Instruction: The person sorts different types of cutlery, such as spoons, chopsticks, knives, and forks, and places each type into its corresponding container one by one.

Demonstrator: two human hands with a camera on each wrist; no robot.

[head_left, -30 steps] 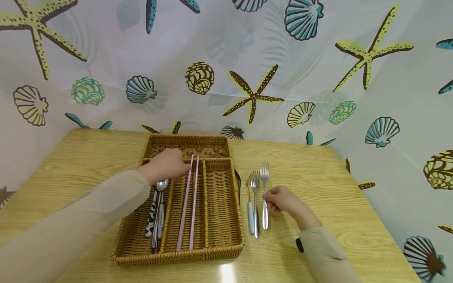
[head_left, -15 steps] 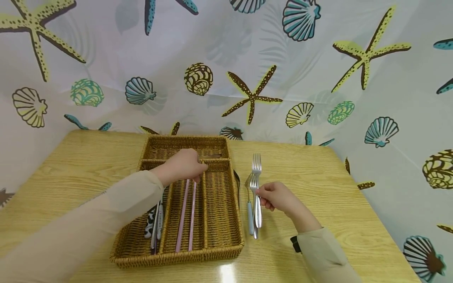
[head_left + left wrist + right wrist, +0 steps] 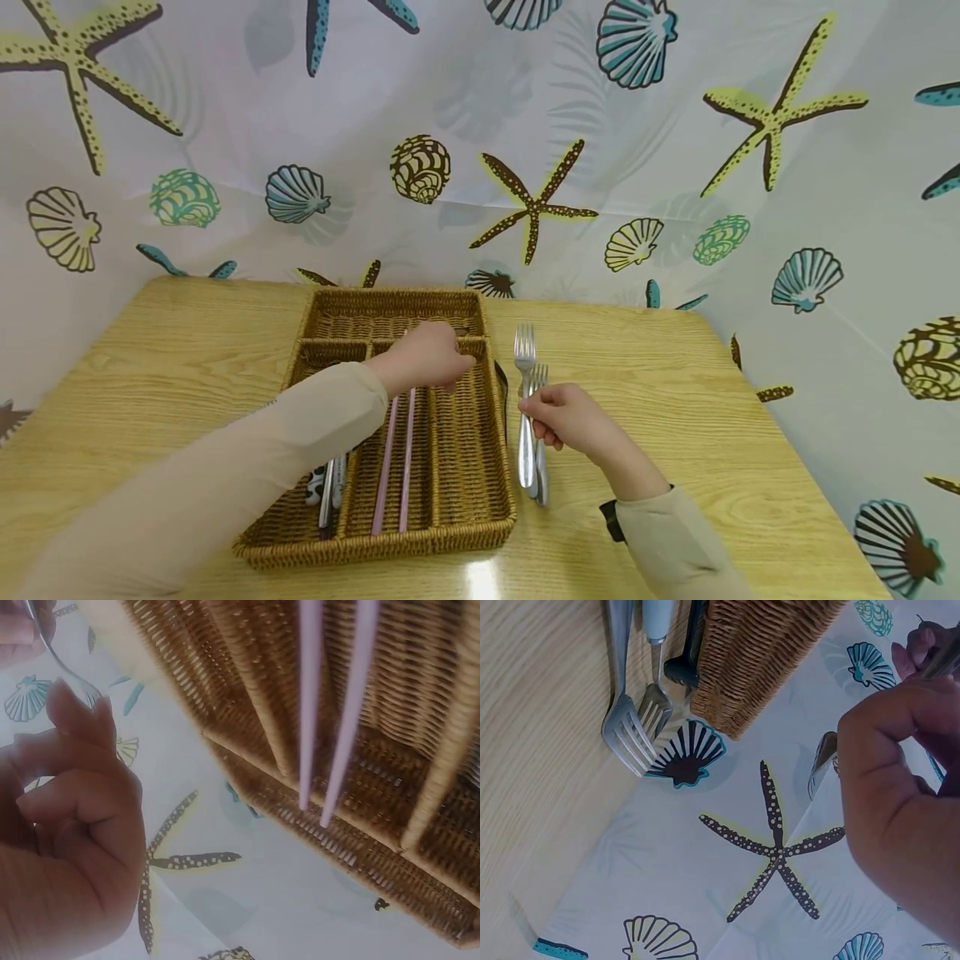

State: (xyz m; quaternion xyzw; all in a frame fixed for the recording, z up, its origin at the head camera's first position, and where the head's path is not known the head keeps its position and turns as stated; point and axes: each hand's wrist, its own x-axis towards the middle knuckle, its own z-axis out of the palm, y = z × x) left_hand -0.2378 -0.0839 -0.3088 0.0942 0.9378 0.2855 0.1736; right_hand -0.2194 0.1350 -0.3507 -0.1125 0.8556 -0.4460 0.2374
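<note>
My right hand [image 3: 564, 417] pinches a silver fork [image 3: 525, 358], tines away from me, at the right of the wicker tray. Beside and partly under it on the table lie another silver fork [image 3: 542, 483] and a blue-handled fork [image 3: 657, 697], mostly hidden in the head view. My left hand [image 3: 426, 358] hovers over the tray's middle and right compartments, fingers loosely bent. No object shows in its grasp; in the left wrist view the fork's tines appear by its fingertips, apparently apart. The wicker tray [image 3: 375, 546] holds two pink chopsticks [image 3: 385, 475] in its middle compartment.
Cutlery, including a cow-print handle [image 3: 315, 487], lies in the tray's left compartment, partly behind my left sleeve. A black utensil [image 3: 502, 387] lies against the tray's right side. A shell-patterned cloth [image 3: 360, 125] hangs behind the wooden table [image 3: 645, 350].
My right hand has lifted the fork and moved it left, across the other forks. My left hand has moved right from the chopsticks toward the right compartment.
</note>
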